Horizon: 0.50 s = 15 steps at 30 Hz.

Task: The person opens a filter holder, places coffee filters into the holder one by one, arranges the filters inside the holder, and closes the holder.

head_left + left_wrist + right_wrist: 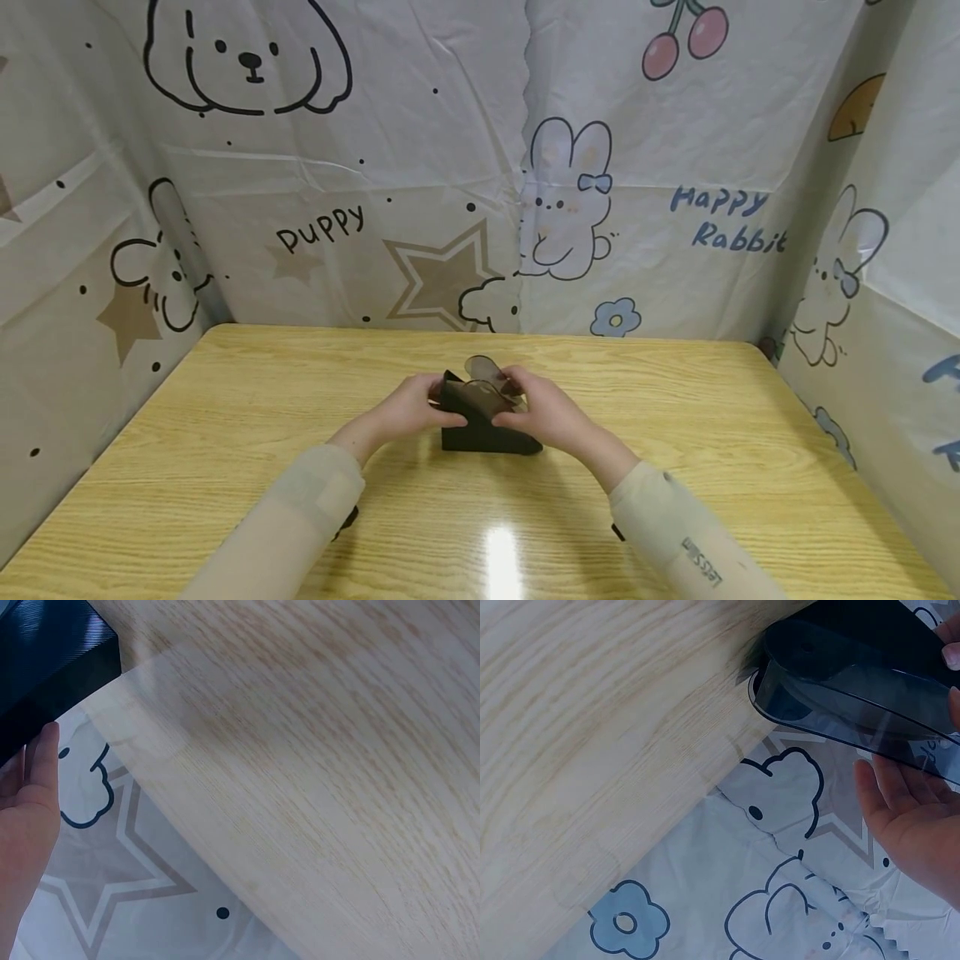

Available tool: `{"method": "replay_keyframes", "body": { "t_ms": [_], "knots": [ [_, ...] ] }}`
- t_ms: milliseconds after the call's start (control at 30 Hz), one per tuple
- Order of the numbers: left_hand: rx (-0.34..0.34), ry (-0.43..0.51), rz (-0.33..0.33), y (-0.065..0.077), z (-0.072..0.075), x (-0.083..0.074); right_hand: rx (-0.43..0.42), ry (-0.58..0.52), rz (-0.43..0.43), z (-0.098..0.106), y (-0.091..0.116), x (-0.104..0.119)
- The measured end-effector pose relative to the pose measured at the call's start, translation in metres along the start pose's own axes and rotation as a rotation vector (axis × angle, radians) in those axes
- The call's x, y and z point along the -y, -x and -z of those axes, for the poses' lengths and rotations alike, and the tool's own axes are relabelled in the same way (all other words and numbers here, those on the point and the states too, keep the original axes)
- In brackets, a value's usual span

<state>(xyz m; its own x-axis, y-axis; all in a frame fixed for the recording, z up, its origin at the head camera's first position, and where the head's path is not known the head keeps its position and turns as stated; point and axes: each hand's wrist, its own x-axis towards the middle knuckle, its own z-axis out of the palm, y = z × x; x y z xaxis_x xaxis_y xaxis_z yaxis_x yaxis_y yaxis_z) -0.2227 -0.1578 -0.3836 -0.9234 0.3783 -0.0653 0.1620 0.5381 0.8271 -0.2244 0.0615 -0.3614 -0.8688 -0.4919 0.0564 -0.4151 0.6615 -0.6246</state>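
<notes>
A black box (480,432) with a smoky see-through cover (486,385) is held over the middle of the table. In the right wrist view the cover (870,724) has a rounded end and lies at an angle to the dark body. My left hand (408,408) grips the box's left end, thumb in front and fingers behind. From the right, my right hand (543,408) pinches the cover, thumb on the near side and fingers on the far side. The left wrist view shows a ribbed face of the box (67,652) above the left fingers (45,761).
The wood-grain table (300,367) reaches back to a printed cloth wall (420,167) with puppy and rabbit drawings. Cloth also rises along its left and right sides. A bright light reflection (502,562) lies near the front of the table.
</notes>
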Motion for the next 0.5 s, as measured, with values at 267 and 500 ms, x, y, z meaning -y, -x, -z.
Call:
{"method": "replay_keyframes", "body": {
  "t_ms": [267, 500],
  "knots": [
    [-0.005, 0.003, 0.010, -0.0001, 0.0001, -0.0001, 0.007, 0.020, 0.017, -0.0016, -0.0023, 0.0013],
    [-0.004, -0.005, 0.007, 0.0000, -0.0001, -0.0004, 0.017, 0.052, 0.033, -0.0024, -0.0024, 0.0027]
  ]
}}
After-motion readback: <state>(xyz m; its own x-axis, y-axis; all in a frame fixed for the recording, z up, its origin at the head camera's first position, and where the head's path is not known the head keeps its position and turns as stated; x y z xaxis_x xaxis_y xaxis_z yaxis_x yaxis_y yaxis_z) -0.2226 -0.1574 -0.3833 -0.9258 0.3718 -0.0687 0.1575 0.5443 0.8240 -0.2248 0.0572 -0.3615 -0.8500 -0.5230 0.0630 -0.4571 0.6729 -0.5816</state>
